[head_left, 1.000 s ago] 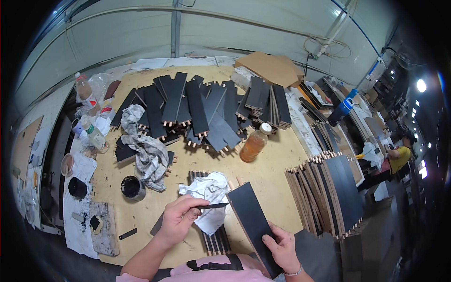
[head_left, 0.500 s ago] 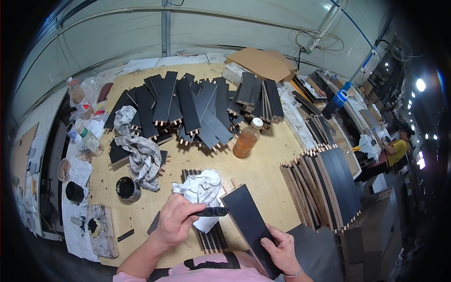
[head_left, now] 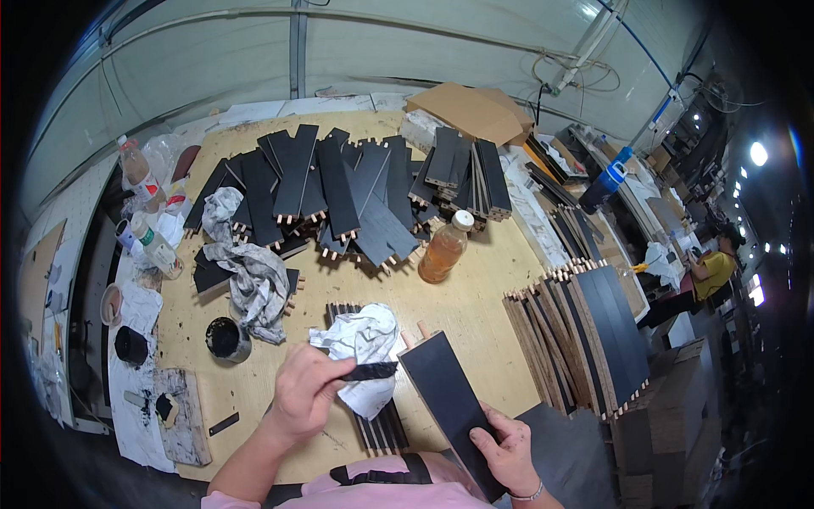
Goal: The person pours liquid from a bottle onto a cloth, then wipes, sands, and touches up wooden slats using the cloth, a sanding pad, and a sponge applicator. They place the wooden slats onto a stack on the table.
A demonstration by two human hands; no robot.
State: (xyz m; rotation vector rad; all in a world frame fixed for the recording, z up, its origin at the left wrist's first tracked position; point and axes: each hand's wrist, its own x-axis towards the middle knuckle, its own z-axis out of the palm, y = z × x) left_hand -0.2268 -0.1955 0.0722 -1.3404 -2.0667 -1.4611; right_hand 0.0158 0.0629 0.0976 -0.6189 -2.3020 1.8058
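My right hand (head_left: pixel 506 450) grips the lower end of a black wooden board (head_left: pixel 451 405), thumb on its face. The board is tilted, and two light dowels stick out of its far end. My left hand (head_left: pixel 307 392) is closed round a short, black-smeared, brush-like tool (head_left: pixel 373 371). Its tip points right, just short of the board's edge and apart from it. Behind the tool, a crumpled white cloth (head_left: pixel 366 335) lies on a row of dowelled boards (head_left: pixel 379 427) standing on edge. A cup of black paint (head_left: pixel 227 339) stands left of my left hand.
Black dowelled boards (head_left: pixel 339 191) lie piled at the back. More boards (head_left: pixel 585 339) lean in a stack at right. A bottle of amber liquid (head_left: pixel 443 248) stands mid-table; a stained grey rag (head_left: pixel 259 288) lies left. A person in yellow (head_left: pixel 712 276) is far right.
My left hand has drawn back to the left with the brush-like tool, so its tip has moved off the board's edge. The right hand and board are nearly unchanged.
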